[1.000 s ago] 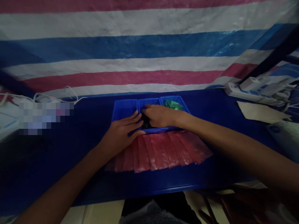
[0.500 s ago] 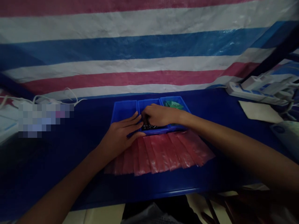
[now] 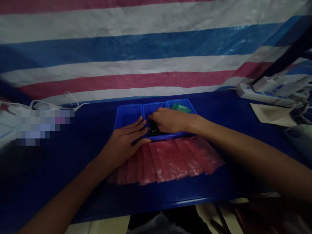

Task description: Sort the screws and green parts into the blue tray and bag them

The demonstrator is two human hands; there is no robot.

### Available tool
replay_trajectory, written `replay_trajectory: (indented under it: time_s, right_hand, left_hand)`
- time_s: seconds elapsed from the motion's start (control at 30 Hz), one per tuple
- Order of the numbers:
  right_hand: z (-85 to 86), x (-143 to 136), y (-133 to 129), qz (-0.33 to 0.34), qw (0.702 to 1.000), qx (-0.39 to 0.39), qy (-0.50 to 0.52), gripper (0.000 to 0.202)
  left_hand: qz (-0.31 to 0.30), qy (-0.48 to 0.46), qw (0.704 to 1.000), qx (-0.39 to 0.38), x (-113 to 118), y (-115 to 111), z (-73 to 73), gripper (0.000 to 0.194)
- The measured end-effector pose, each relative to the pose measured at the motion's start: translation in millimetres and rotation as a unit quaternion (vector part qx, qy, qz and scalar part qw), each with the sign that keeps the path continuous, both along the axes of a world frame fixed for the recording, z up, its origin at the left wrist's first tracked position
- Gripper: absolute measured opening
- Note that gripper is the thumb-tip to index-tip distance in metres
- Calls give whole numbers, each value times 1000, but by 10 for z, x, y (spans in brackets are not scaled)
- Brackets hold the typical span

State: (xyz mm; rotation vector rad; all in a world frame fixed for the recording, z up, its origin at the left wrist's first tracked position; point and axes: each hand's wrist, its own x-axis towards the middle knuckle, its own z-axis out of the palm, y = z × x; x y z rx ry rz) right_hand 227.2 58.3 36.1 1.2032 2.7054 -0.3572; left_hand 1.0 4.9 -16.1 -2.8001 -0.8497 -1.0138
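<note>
My right hand [image 3: 168, 119] reaches down into the middle compartment of a blue tray [image 3: 159, 138]. Its fingers are curled among small, dark, shiny pieces [image 3: 154, 130], too dim to name; the fingertips are hidden. My left hand [image 3: 126, 136] lies with fingers stretched and apart against the tray's left and front side, holding nothing. In the right compartment is a green plastic packet [image 3: 180, 108]. The left compartment shows only its bare blue walls. Overlapping red plastic bags [image 3: 165, 161] are fanned out in front of the tray, close to my left thumb.
The tray stands on a dark blue table [image 3: 80, 156] backed by a striped plastic sheet [image 3: 146, 48]. On the right are a white power strip [image 3: 262, 96] with cables and a beige sheet [image 3: 271, 113]. White cables [image 3: 56, 104] and a blurred-out item lie at the left.
My right hand has shifted slightly within the middle compartment, and the dark pieces under it look a little rearranged. My left hand stays at the tray. The camera view has moved slightly.
</note>
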Motion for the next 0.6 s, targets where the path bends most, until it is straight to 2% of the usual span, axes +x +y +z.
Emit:
replay_trajectory:
  time_s: [0.23, 0.33, 0.43, 0.6]
  right_hand:
    - [14, -94, 38, -22, 1000, -6, 0, 38]
    - [65, -103, 28, -9, 999, -39, 9, 35]
    - [102, -73, 13, 6, 998, -56, 28, 40]
    - [65, -25, 15, 0, 999, -9, 41, 48]
  left_hand:
    - [0, -1, 1000, 12, 15, 4, 2, 32]
    - [-2, 4, 1000, 17, 12, 2, 4, 32]
    - [-3, 5, 1000, 13, 5, 4, -3, 31]
    - [-1, 0, 1000, -6, -9, 8, -24, 27]
